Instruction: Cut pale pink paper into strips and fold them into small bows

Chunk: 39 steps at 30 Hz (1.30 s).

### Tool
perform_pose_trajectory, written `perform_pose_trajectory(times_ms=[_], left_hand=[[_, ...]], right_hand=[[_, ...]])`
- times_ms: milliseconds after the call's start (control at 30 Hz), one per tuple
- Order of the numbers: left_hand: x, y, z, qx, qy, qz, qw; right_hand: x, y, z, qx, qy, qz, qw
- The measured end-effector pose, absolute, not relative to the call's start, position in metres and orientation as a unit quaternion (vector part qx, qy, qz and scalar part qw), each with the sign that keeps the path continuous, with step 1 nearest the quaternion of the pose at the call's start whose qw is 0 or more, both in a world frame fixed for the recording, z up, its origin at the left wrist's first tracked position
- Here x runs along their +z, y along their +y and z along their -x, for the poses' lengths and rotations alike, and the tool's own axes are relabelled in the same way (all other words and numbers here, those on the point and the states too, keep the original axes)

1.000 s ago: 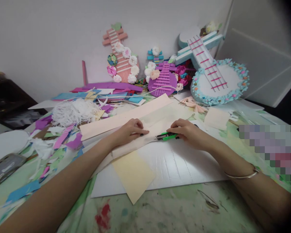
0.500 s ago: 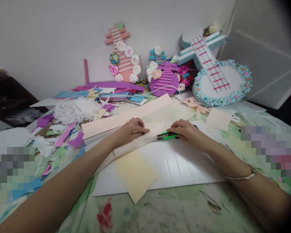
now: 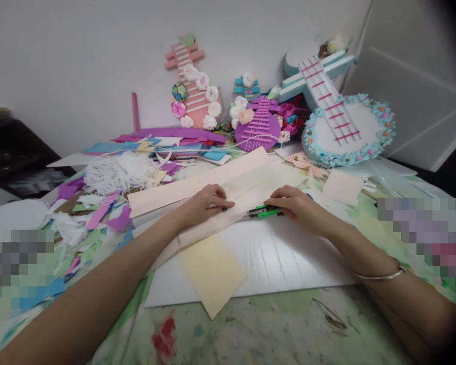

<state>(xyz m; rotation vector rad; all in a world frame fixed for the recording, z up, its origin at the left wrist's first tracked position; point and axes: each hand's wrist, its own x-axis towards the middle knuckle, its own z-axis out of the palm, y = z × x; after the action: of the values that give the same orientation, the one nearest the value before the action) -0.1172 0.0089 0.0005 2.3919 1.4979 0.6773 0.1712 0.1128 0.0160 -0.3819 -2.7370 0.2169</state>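
R hand (image 3: pixel 294 207), gripping a slim green-and-black plastic cutter (image 3: pixel 265 211), sits a touch further R than a sec ago at the near edge of the thin pale-peach sheet (image 3: pixel 209 226) on the flat white board (image 3: pixel 275 258), L hand (image 3: pixel 204 204) pressing sheet (can't tell if pinching), so cut prob. slightly further along.

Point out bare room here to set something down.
Free: the stained tablecloth in front of the white board, between the forearms; also the board right of the yellow sheet, below the right hand. Crowded: the left side, with scraps and white strings; the back, with decorated model instruments.
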Motion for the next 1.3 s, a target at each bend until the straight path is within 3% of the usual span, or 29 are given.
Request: perform_pose_trajectory(times_ms=[333, 600, 1000, 1300], left_hand=[[-0.003, 0.011, 0.118, 0.24, 0.508, -0.818, 0.119], [-0.002, 0.011, 0.118, 0.239, 0.508, -0.819, 0.115], [-0.01, 0.015, 0.121, 0.334, 0.557, -0.753, 0.108], [-0.01, 0.016, 0.119, 0.314, 0.598, -0.733, 0.079]], right_hand=[[0.003, 0.099, -0.156, 0.084, -0.969, 0.111, 0.205], [0.017, 0.097, -0.166, 0.037, -0.98, 0.113, 0.158], [-0.001, 0.107, -0.156, 0.01, -0.969, 0.147, 0.2], [0.0, 0.094, -0.147, 0.041, -0.971, 0.113, 0.205]])
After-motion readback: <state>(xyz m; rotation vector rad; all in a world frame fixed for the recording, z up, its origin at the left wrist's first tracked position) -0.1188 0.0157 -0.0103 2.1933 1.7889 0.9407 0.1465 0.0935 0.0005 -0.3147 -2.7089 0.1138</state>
